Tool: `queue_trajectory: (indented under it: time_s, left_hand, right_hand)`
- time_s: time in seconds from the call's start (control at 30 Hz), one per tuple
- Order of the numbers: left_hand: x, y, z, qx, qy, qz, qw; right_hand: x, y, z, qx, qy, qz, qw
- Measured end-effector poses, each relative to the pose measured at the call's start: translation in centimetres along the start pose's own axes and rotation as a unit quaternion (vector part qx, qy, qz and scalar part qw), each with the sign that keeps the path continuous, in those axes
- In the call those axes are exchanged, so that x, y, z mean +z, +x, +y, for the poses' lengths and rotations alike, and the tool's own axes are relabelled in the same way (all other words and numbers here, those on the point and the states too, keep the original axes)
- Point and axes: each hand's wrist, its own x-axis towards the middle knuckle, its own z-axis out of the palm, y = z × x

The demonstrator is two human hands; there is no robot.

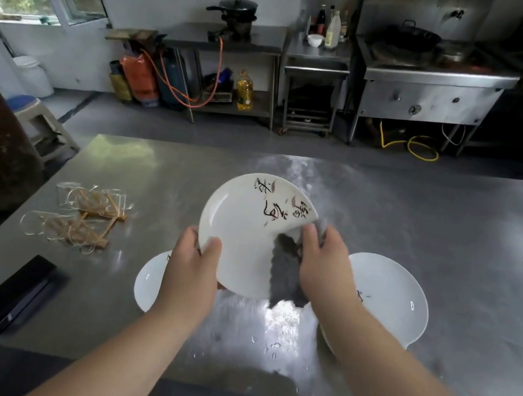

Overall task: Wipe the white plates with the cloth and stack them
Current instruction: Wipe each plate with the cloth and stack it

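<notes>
White plate (242,229) with dark brush lettering is held tilted above a steel table (417,238), its lower rim pinched between the thumb and fingers of the left hand (191,275). The right hand (327,268) curls around a grey cloth (286,272), pressing it against the plate's right edge. A second plate (147,282) lies on the table under the left wrist, and a third plate (392,292) under the right forearm.

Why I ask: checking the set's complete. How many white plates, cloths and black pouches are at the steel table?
White plates: 3 (held plate, left plate, right plate)
Grey cloth: 1
Black pouch: 1
Total: 5
</notes>
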Motion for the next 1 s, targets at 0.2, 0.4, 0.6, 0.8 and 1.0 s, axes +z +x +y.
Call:
queue_trajectory:
  time_s: [0.2, 0.4, 0.6, 0.8, 1.0]
  left_hand:
    - [-0.8, 2.2, 1.4, 0.067, 0.108, -0.123, 0.984]
    - [-0.1, 1.7, -0.1, 0.038, 0.075, 0.01, 0.996]
    - [-1.0, 2.3, -1.6, 0.079, 0.214, -0.063, 0.972]
    - [0.8, 1.2, -0.4, 0.113, 0.196, -0.105, 0.968]
    - [-0.3, 1.1, -2.8, -0.038, 0.124, -0.002, 0.992]
  right_hand:
    - [-3.2, 3.7, -5.5, -0.28, -0.265, -0.208, 0.899]
    - [-0.7, 0.6, -1.4, -0.137, -0.133, -0.058, 0.98]
    - [0.3, -1.5, 2.0, -0.045, -0.16, -0.098, 0.981]
    - [-0.4, 0.3, -1.8, -0.294, -0.306, -0.085, 0.902]
    - [-0.8, -1.6, 4.5, 0.002, -0.181, -0.128, 0.975]
